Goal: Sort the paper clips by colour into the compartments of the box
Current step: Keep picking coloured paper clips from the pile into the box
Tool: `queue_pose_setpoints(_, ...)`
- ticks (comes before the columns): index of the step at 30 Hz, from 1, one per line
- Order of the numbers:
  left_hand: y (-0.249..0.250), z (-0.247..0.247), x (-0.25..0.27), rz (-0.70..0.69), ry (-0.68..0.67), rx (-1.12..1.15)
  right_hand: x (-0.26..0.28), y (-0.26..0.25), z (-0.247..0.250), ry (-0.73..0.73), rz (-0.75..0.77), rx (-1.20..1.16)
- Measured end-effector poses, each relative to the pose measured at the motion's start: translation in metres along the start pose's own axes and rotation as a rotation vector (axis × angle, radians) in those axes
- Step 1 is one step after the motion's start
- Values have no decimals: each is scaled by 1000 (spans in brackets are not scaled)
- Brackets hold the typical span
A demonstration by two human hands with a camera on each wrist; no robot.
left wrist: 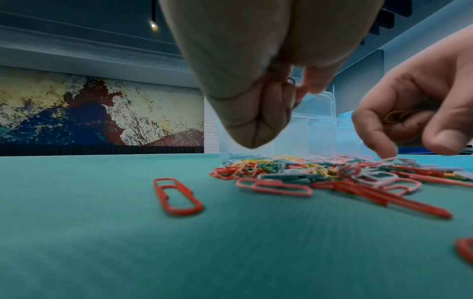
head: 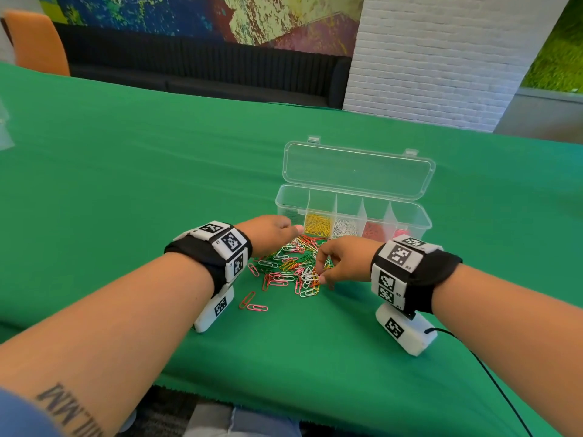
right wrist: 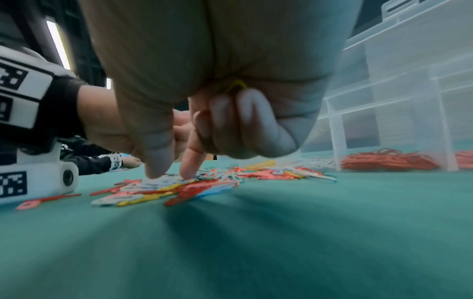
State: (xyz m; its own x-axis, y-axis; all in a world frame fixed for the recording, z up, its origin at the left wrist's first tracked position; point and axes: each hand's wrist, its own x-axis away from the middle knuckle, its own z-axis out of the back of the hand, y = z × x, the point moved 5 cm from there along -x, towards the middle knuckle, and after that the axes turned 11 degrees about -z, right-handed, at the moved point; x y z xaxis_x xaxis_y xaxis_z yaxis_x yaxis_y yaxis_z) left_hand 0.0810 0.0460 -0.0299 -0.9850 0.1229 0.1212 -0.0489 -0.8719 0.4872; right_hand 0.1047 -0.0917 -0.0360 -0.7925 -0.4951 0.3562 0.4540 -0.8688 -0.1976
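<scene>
Looked like an office lounge or breakout room. Long table under a green cloth (head: 157, 152), low black upholstered bench (head: 189, 67) along the wall, big abstract multicoloured mural (head: 220, 17) above it, white painted brick pillar (head: 435, 58), orange chair back (head: 38, 42) at far left, moss-green wall panel (head: 558, 58).

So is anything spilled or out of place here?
Only the unsorted paper clips heaped on the green cloth before the open box; two red strays lie apart. Nothing looks damaged.
</scene>
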Motion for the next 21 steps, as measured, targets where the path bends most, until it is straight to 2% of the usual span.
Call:
queue_pose_setpoints(6,-3,-2,-2,-6,-13,-30,-6,-9,-6,39,-14,93)
queue_pose_setpoints(13,-7,-4,-2,-33,-54,-59,2,-3,4,1,37,42)
queue_pose_setpoints(17,-7,-5,-2,-60,-70,-71,12,13,5,-63,-11,150)
queue_pose_setpoints(21,-7,-7,-1,-69,-116,-73,8,16,10,15,-20,112)
